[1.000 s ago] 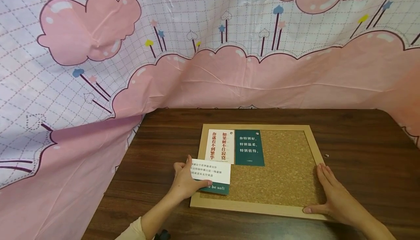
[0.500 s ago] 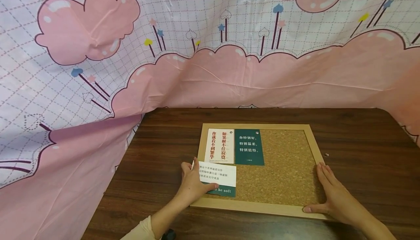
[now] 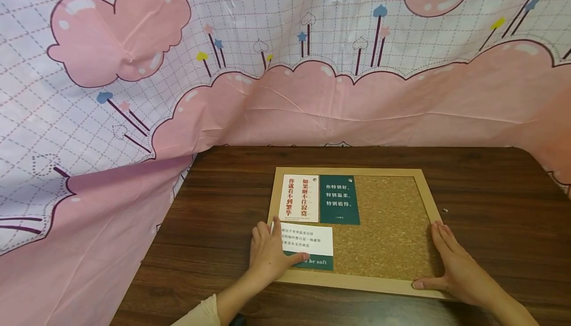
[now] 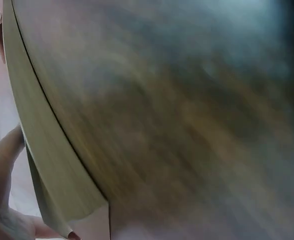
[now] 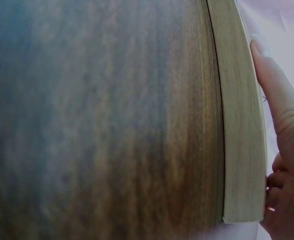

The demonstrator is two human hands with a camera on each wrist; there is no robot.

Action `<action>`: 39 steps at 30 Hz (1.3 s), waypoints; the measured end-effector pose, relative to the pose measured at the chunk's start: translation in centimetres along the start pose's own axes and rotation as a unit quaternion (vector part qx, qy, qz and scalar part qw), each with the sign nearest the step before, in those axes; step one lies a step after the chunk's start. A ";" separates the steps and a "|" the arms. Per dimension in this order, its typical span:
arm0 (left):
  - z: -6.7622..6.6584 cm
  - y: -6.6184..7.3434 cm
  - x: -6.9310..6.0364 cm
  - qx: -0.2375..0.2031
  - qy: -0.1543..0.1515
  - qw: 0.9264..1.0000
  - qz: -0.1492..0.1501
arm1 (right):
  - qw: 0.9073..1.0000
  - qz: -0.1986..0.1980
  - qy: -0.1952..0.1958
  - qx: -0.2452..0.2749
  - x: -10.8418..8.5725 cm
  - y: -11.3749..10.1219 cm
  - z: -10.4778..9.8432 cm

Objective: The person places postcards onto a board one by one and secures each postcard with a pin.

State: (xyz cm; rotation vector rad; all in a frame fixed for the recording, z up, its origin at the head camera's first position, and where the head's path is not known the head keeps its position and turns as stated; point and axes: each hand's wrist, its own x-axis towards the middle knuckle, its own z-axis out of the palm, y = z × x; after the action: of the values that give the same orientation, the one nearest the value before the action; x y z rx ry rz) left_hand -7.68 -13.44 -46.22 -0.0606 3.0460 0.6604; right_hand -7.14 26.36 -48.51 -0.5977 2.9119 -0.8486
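Note:
A cork board [image 3: 383, 237] with a pale wooden frame lies on the dark table. At its lower left is a white-and-green printed card [image 3: 314, 246]. My left hand [image 3: 269, 251] holds this card by its left side, the thumb on its face and the index finger along the left edge. Around the board's lower right corner, my right hand [image 3: 459, 266] grips the frame, thumb at the front and fingers on the right side. In the right wrist view, the thumb lies along the frame [image 5: 244, 125]. The left wrist view is blurred beyond the frame's edge [image 4: 46, 135].
A white card with red writing [image 3: 299, 198] and a dark green card [image 3: 339, 199] sit side by side at the board's upper left, each with a small round pin at its top right. Another small shiny thing [image 3: 444, 210] lies on the table [image 3: 495, 217]. A patterned pink curtain [image 3: 379, 103] stands behind.
My left hand has moved the white-and-green card to the right and slightly toward me, inward from the board's left edge. The right hand has stayed at the corner.

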 end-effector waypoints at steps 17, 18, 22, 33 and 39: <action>0.7 0.7 -0.2 0.080 0.015 0.996 0.023 | 1.000 0.002 0.008 -0.015 -0.2 0.0 0.2; 0.8 0.6 -0.2 0.084 0.016 0.996 0.025 | 1.000 0.003 0.007 -0.014 -0.2 0.0 0.2; 0.9 0.6 -0.2 0.090 0.015 0.995 0.026 | 1.000 0.011 -0.001 -0.006 -0.2 0.1 0.2; 1.0 0.5 -0.2 0.087 0.012 0.996 0.027 | 1.000 0.018 -0.009 0.006 -0.1 0.1 0.2; 0.9 0.4 -0.2 0.087 0.013 0.996 0.029 | 1.000 0.017 -0.010 0.010 -0.1 0.0 0.1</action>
State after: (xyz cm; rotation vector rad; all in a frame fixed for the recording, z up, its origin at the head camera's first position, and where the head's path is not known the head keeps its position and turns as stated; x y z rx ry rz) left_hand -7.48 -12.66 -46.83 0.0218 3.1260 0.3979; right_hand -7.06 26.37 -48.60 -0.5515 2.8827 -0.8626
